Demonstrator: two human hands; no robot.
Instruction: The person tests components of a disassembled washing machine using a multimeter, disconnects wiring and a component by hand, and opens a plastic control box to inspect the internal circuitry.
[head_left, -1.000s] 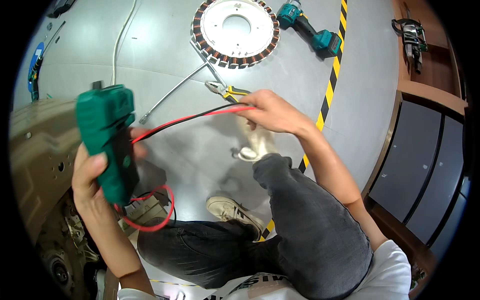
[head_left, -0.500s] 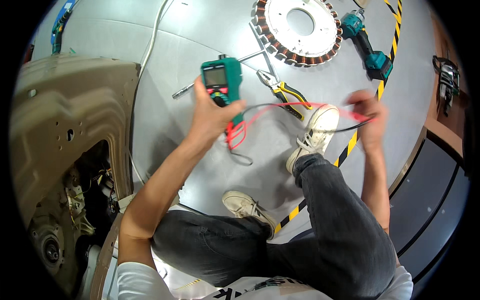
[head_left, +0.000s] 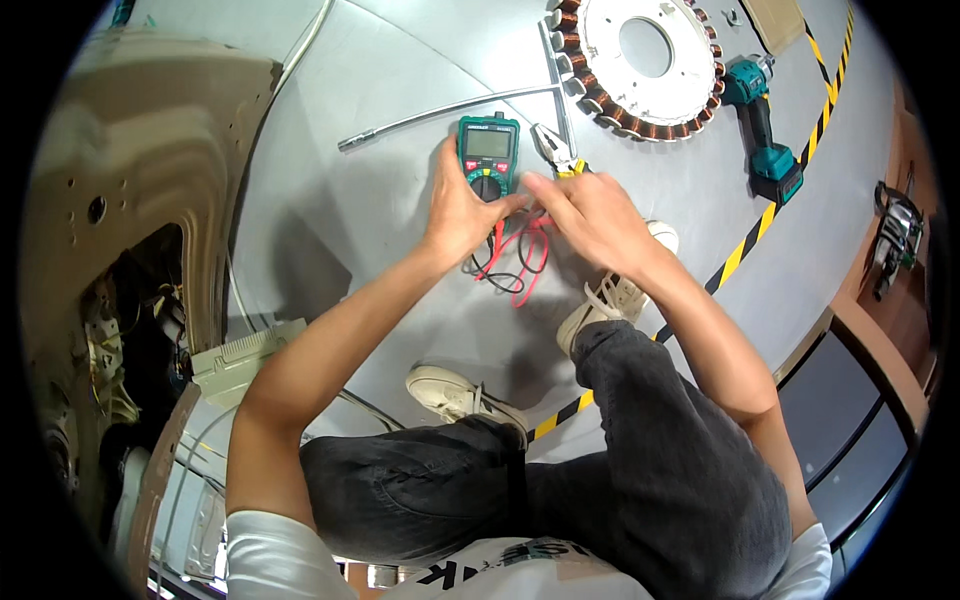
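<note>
Multimeter: the green-cased meter (head_left: 488, 145) is in the upper middle of the frame, face up; its grey screen shows no figure that can be made out.
Left hand: the left hand (head_left: 458, 208) is clamped on the meter, fingers along its left edge, thumb across the lower front below the black dial (head_left: 487, 188).
Right hand: the right hand (head_left: 605, 222) is just right of the meter, thumb out, beside the leads; its fingertips are hidden, so I cannot tell whether they pinch anything.
Test leads: 1 red lead (head_left: 518, 302) and 1 black lead (head_left: 508, 290) hang in loops below the meter.
Step in hand: judging by the hands, handling the meter and sorting its leads.
Next move: it seems to call for a steady left hold and the 2 leads drawn apart without snagging.
Open cavity: at the left of the frame, the tan body panel (head_left: 150, 100) has a dark opening with wires and metal parts inside.
Pale box: a ribbed greenish casing (head_left: 245, 362), lower left; its contents cannot be told.
Floor, upper middle: pliers (head_left: 553, 148), partly behind the right hand, and a T-shaped steel wrench (head_left: 440, 114).
Floor, upper right: a white coil ring (head_left: 690, 88) and a teal power tool (head_left: 765, 130).
</note>
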